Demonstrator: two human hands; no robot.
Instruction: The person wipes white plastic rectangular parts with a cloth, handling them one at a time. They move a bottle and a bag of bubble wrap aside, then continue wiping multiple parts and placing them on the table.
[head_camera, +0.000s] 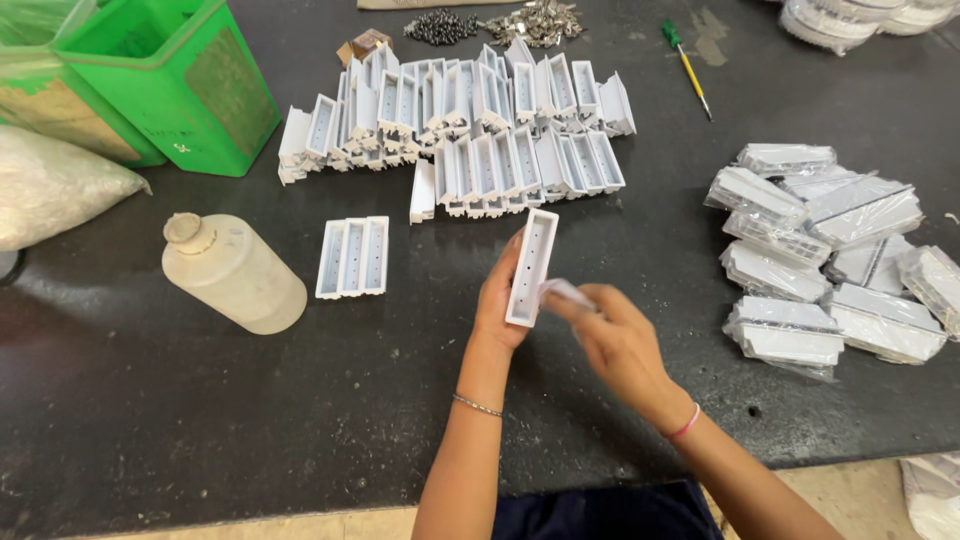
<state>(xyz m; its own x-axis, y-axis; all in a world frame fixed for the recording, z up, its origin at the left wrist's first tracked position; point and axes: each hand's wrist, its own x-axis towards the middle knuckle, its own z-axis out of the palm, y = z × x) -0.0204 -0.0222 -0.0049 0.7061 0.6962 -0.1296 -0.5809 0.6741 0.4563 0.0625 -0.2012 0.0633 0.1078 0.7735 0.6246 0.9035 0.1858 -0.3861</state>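
Note:
My left hand (497, 300) holds a white oblong plastic housing (531, 262) upright, its hollow side with small holes facing me. My right hand (612, 335) pinches a small pale cloth or wipe (562, 291) against the housing's lower right edge. Three more such housings (353, 257) lie side by side on the dark table (300, 400) to the left. A large heap of the same white housings (470, 125) is stacked behind my hands.
A cloudy plastic bottle (235, 272) lies on its side at left. Green bins (150, 75) and a filled clear bag (50, 185) sit far left. Wrapped white parts (830, 255) pile at right. A green-handled screwdriver (685, 65) and small metal parts (490, 25) lie at the back.

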